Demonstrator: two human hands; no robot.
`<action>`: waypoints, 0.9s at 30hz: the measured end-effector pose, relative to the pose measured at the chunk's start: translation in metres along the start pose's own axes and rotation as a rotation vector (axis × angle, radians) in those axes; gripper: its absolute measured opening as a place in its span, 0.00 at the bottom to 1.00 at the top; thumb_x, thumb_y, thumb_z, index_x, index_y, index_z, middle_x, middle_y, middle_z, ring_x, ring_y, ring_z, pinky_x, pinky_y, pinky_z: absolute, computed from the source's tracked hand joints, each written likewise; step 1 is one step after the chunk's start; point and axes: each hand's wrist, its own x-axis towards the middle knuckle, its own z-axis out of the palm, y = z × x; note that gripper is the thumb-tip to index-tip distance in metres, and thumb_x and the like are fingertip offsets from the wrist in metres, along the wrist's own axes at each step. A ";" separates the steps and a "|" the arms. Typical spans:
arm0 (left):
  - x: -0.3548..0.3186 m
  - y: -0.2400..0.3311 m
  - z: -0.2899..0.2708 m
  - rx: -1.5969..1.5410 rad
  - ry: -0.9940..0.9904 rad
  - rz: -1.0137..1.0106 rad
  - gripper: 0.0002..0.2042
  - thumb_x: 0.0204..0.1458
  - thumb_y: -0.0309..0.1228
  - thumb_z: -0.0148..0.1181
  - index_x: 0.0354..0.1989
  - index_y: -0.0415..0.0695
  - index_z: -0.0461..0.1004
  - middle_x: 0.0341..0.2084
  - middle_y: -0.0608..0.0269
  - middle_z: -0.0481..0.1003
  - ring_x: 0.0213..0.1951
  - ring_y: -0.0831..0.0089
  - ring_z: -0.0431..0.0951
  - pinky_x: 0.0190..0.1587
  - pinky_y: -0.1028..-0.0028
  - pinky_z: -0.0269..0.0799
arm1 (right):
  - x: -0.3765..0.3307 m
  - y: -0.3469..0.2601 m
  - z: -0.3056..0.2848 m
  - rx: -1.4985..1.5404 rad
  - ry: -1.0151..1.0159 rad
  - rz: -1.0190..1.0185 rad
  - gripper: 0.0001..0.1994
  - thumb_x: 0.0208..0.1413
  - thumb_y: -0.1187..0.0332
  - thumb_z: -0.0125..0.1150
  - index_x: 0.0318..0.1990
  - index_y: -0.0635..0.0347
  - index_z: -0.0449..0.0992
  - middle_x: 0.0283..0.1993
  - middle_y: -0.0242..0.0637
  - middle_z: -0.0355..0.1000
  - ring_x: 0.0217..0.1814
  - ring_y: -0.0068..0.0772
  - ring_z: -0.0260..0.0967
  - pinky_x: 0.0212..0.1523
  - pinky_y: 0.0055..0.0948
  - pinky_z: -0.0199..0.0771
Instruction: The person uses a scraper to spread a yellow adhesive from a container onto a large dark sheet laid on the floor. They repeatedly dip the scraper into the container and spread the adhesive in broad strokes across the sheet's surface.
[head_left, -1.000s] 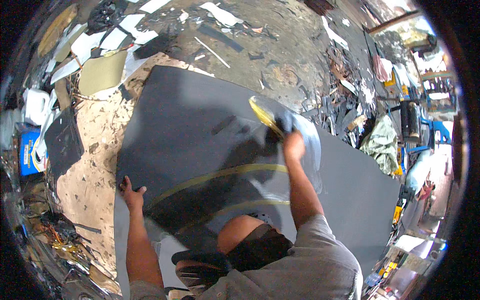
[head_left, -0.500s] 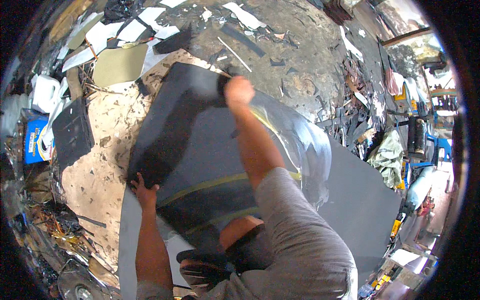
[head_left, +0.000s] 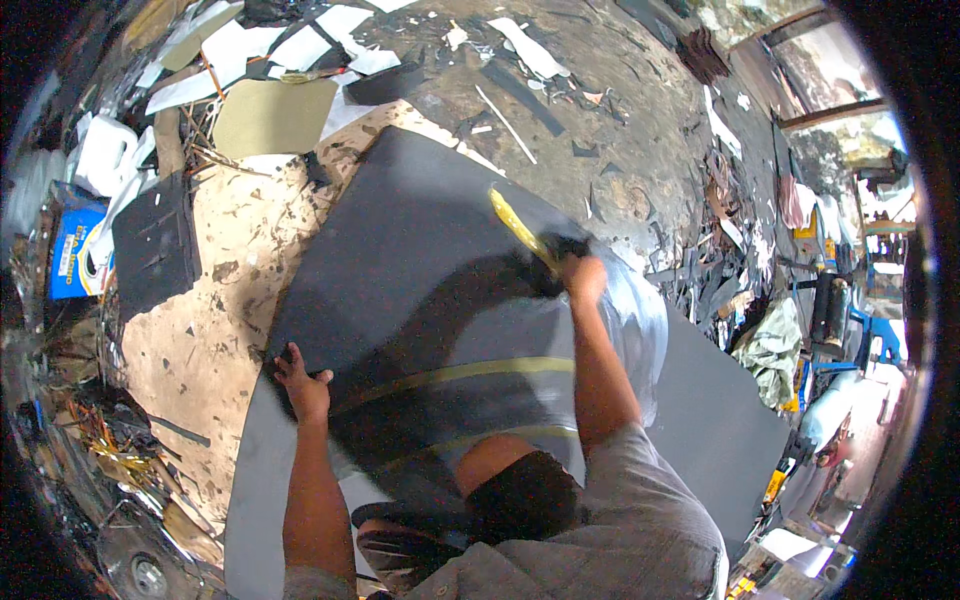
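A large dark grey sheet [head_left: 400,270] lies before me, over a wider grey sheet [head_left: 715,400]. My left hand [head_left: 303,385] rests on its left edge, fingers spread. My right hand [head_left: 583,278] is closed low over its far right part. What the fingers hold is lost in the dark shadow beside them. A thick yellow, glue-like streak [head_left: 520,228] runs along the surface up to this hand. Two duller yellow bands, one of them a curved band [head_left: 470,372], cross the sheet nearer me. A pale, shiny patch [head_left: 640,315] shows right of my hand.
A tan board [head_left: 275,117] and white scraps [head_left: 235,55] lie at the far left. Closer stand a white jug [head_left: 105,155] and a blue box [head_left: 75,250], beside a black piece [head_left: 155,245]. Dark offcuts litter the floor [head_left: 610,130]. Crumpled pale cloth [head_left: 770,350] lies right.
My right hand has swept from the far edge toward the right and nearer me. Part of the yellow streak now shows behind it. My left hand stays on the sheet's edge.
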 end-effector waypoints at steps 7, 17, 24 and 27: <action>0.000 -0.003 0.007 -0.033 0.030 -0.022 0.51 0.42 0.30 0.74 0.74 0.50 0.47 0.71 0.32 0.42 0.73 0.36 0.40 0.73 0.49 0.40 | 0.002 -0.236 0.024 0.163 -0.020 -0.169 0.15 0.59 0.62 0.54 0.37 0.63 0.84 0.42 0.53 0.80 0.46 0.51 0.80 0.47 0.44 0.80; 0.000 0.005 0.002 -0.113 -0.027 -0.154 0.50 0.43 0.28 0.74 0.74 0.58 0.49 0.73 0.38 0.38 0.72 0.32 0.38 0.70 0.50 0.54 | -0.044 -0.368 0.027 0.087 -0.164 -0.665 0.15 0.59 0.63 0.52 0.45 0.61 0.82 0.48 0.49 0.79 0.53 0.49 0.77 0.53 0.41 0.77; 0.004 -0.011 0.019 -0.120 0.014 -0.084 0.49 0.43 0.28 0.74 0.74 0.58 0.49 0.74 0.40 0.39 0.72 0.32 0.37 0.71 0.50 0.51 | -0.013 -0.333 0.015 -0.032 -0.118 -0.757 0.15 0.58 0.62 0.54 0.44 0.62 0.81 0.46 0.51 0.79 0.50 0.49 0.78 0.48 0.45 0.79; 0.003 -0.011 0.019 -0.143 0.025 -0.076 0.50 0.43 0.29 0.74 0.74 0.58 0.49 0.73 0.40 0.40 0.72 0.32 0.37 0.71 0.50 0.50 | -0.015 -0.344 0.024 -0.018 -0.051 -0.703 0.15 0.57 0.62 0.55 0.43 0.63 0.81 0.46 0.52 0.79 0.50 0.51 0.78 0.50 0.45 0.78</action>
